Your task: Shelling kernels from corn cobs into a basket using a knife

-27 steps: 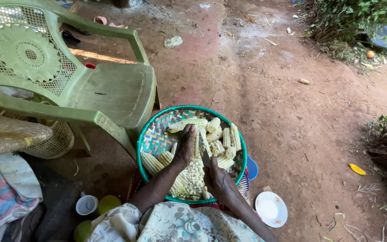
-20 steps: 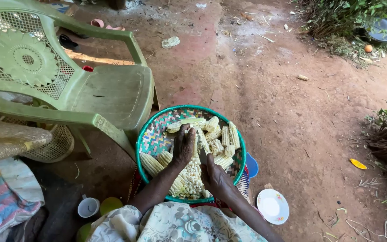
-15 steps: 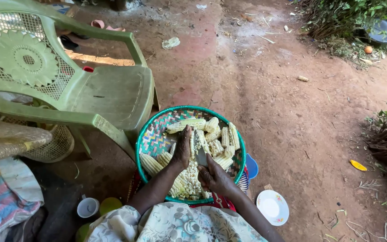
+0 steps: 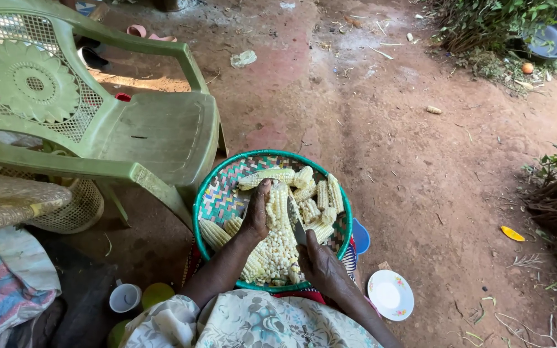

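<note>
Left hand (image 4: 256, 216) gripping pale yellow corn cob (image 4: 277, 205) upright mid-basket; right hand (image 4: 320, 264) closed on steel knife (image 4: 296, 222), blade touching cob. Round green-rimmed woven basket (image 4: 217, 193) holding roughly ten cobs plus loose kernels (image 4: 278, 254).

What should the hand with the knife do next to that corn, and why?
Probably draw the knife down along the corn cob to slice off more kernels. The left hand steadies that cob upright in the woven basket, the right hand has the blade against its side, and loose kernels are already piled below it.
</note>
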